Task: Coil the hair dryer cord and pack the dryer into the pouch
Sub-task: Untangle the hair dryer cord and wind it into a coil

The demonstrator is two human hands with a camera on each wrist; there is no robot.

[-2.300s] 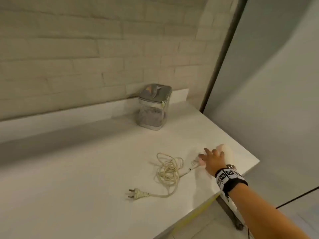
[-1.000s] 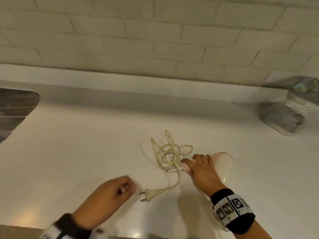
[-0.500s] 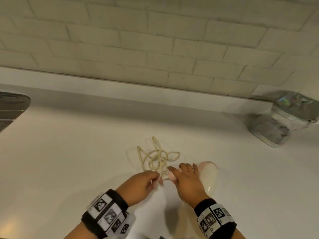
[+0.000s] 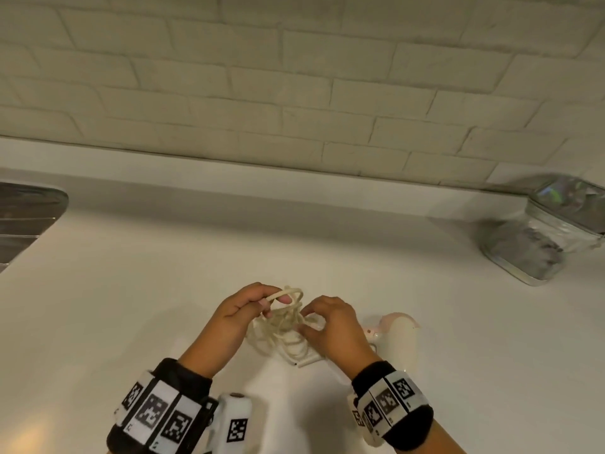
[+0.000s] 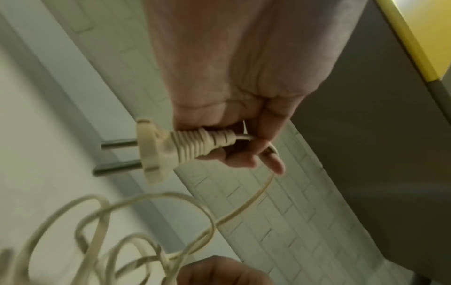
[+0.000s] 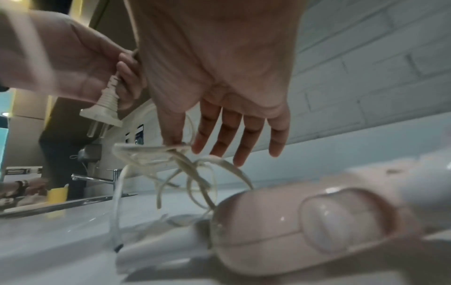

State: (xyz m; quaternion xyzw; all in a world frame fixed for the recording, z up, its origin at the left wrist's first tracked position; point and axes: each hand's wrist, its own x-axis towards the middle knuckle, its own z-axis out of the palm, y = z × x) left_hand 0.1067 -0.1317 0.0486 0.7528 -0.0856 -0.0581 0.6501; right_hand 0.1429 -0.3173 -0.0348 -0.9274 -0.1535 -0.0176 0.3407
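A cream cord (image 4: 284, 326) lies in a loose tangle on the white counter (image 4: 131, 306), partly lifted between my hands. My left hand (image 4: 258, 299) grips the plug (image 5: 171, 148) by its ribbed collar, prongs pointing away, and a loop of cord (image 5: 109, 231) hangs below it. My right hand (image 4: 307, 321) pinches several strands of cord (image 6: 158, 152) between thumb and forefinger, the other fingers stretched out. The pink and cream hair dryer (image 4: 401, 339) lies flat on the counter just right of my right hand, untouched. The clear, silver-lidded pouch (image 4: 540, 237) stands at the far right by the wall.
A brick wall (image 4: 294, 93) backs the counter. A metal sink (image 4: 26, 217) sits at the far left, with a faucet (image 6: 97, 178) and a yellow cup (image 6: 57, 194) beside it. Another person's hand (image 6: 22, 187) shows near the sink.
My left hand came in, picked up the plug and lifted it with a loop of cord. My right hand left the dryer's handle and moved onto the cord tangle.
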